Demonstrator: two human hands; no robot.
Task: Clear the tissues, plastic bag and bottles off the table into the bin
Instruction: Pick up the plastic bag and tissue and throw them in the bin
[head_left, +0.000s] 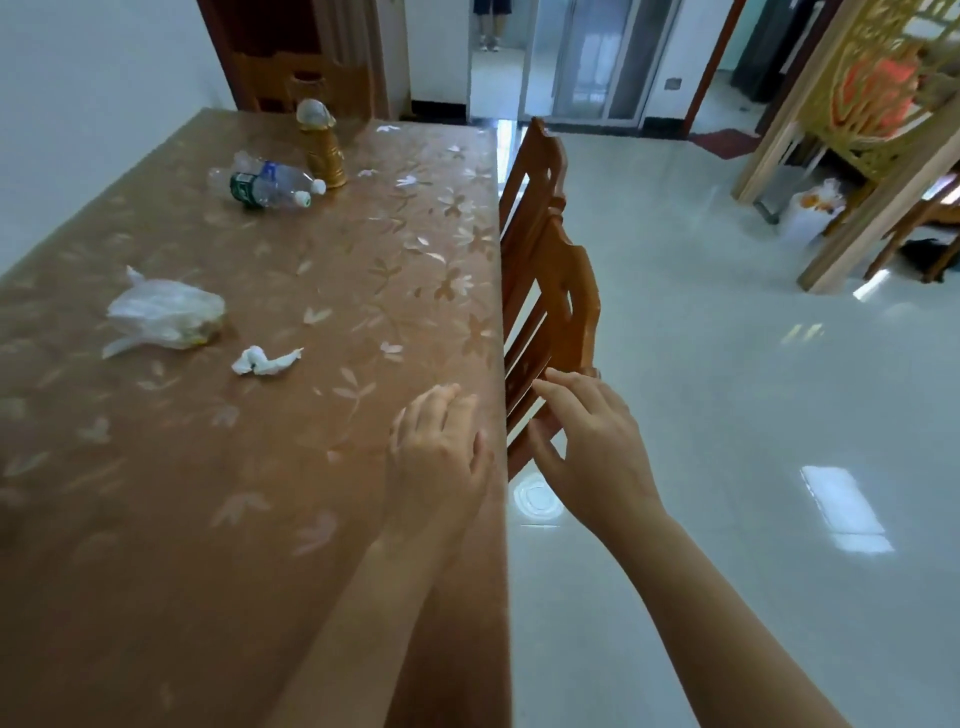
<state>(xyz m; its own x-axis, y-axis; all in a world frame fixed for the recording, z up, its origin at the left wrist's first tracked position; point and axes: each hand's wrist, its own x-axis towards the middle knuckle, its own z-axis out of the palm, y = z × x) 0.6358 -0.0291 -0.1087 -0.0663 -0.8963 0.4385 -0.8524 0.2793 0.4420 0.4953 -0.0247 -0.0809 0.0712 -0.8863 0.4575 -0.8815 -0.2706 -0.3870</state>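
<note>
A crumpled white tissue (265, 361) lies on the brown flowered table (218, 493), just right of a white plastic bag (163, 314). Farther back, two clear plastic bottles (270, 187) lie on their sides, one with a green label. More small tissue scraps (387, 128) lie near the far edge. My left hand (441, 452) hovers over the table's right edge, fingers apart and holding nothing. My right hand (587, 447) is beside it, past the edge, fingers spread against the nearest chair's back. No bin is in view.
A golden upright bottle-shaped holder (322, 145) stands behind the clear bottles. Two wooden chairs (545, 291) are pushed against the table's right side. Glossy tiled floor (727, 415) stretches right. A white bag (810, 208) sits by a wooden partition. A person's legs (491, 23) show far back.
</note>
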